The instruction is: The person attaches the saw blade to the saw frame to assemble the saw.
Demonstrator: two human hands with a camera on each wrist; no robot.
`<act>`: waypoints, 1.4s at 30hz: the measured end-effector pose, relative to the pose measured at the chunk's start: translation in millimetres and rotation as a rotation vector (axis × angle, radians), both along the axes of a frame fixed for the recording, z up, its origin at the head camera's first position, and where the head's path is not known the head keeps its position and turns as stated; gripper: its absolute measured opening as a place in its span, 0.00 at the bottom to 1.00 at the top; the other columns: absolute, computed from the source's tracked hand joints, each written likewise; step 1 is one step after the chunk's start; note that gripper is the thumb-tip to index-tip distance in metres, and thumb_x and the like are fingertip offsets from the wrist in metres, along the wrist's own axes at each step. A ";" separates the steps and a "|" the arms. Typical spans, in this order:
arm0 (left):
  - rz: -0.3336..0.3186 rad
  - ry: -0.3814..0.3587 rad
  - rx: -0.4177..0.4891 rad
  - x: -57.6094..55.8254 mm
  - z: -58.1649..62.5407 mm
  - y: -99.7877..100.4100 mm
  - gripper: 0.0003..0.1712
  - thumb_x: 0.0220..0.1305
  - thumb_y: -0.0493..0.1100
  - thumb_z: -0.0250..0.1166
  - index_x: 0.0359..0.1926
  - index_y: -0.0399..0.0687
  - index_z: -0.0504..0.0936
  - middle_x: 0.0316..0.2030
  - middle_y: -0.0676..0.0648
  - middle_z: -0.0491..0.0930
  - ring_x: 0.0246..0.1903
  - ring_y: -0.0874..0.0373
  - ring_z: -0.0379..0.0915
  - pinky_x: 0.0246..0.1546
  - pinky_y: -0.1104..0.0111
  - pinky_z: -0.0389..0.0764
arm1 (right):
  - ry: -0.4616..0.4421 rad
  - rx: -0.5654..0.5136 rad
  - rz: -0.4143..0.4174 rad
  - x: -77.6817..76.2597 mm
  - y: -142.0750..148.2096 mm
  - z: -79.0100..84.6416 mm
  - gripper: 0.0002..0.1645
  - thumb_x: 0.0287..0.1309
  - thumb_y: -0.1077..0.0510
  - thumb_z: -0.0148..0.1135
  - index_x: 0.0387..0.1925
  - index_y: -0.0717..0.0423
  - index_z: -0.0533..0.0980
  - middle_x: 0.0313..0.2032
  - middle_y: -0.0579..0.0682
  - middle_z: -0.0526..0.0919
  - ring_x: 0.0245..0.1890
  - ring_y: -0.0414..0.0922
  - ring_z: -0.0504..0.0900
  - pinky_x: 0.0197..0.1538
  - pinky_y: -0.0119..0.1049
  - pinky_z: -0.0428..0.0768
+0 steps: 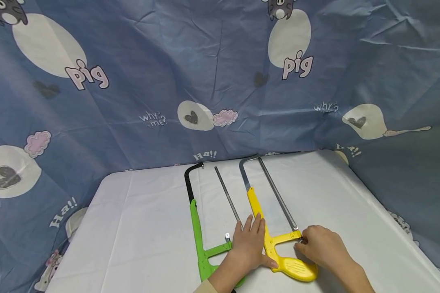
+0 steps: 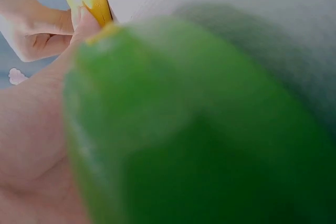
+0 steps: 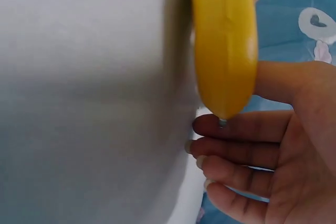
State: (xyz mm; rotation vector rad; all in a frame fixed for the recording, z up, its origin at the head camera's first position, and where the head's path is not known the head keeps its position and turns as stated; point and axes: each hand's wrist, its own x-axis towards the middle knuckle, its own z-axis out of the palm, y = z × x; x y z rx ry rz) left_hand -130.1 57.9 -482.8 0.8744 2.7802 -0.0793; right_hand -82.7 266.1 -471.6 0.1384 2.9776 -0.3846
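A yellow hacksaw (image 1: 256,203) lies on the white table, its blade (image 1: 278,195) spanning the frame. My left hand (image 1: 249,244) rests flat with fingers spread over the yellow frame's edge, thumb against the base of its handle (image 1: 297,268). At the outer end of the yellow cross arm (image 1: 287,237), my right hand (image 1: 324,246) pinches the small tension nut, mostly hidden by the fingers. In the right wrist view, a metal tip (image 3: 223,123) shows by the fingers below the yellow handle. The green hacksaw (image 1: 197,228) lies partly under my left wrist, without a blade across its frame.
A loose saw blade (image 1: 227,193) lies between the two hacksaws, its near end by the left fingertips. A metal blade holder (image 1: 227,236) stands up from the green cross arm. Blue printed cloth (image 1: 220,81) hangs behind the white tabletop (image 1: 139,228).
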 end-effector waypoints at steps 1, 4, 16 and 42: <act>0.001 -0.006 0.004 0.2 1.4 -0.2 0.73 0.36 0.85 0.63 0.78 0.53 0.52 0.79 0.50 0.48 0.78 0.51 0.46 0.74 0.50 0.58 | -0.008 -0.006 -0.001 -0.2 0.5 1.4 0.15 0.49 0.48 0.71 0.17 0.48 0.76 0.19 0.42 0.74 0.21 0.41 0.69 0.24 0.36 0.67; 0.000 -0.006 0.002 0.5 3.2 -0.5 0.74 0.36 0.85 0.64 0.78 0.53 0.53 0.79 0.50 0.49 0.78 0.51 0.46 0.74 0.50 0.59 | -0.035 -0.023 -0.007 -1.0 2.1 5.4 0.14 0.50 0.47 0.72 0.20 0.49 0.79 0.21 0.43 0.76 0.22 0.42 0.70 0.25 0.37 0.69; 0.007 -0.026 0.007 1.7 6.3 0.0 0.73 0.37 0.84 0.65 0.78 0.52 0.53 0.79 0.49 0.48 0.78 0.51 0.46 0.74 0.49 0.58 | -0.051 -0.098 -0.016 -2.0 2.2 7.2 0.11 0.53 0.54 0.70 0.19 0.49 0.79 0.19 0.43 0.74 0.21 0.42 0.69 0.25 0.36 0.66; 0.013 -0.021 0.002 0.8 5.3 0.5 0.73 0.36 0.84 0.65 0.78 0.53 0.53 0.79 0.50 0.48 0.78 0.51 0.46 0.74 0.50 0.58 | -0.076 -0.197 -0.030 -4.0 9.3 2.3 0.07 0.51 0.59 0.70 0.20 0.50 0.80 0.20 0.44 0.77 0.23 0.42 0.71 0.27 0.37 0.68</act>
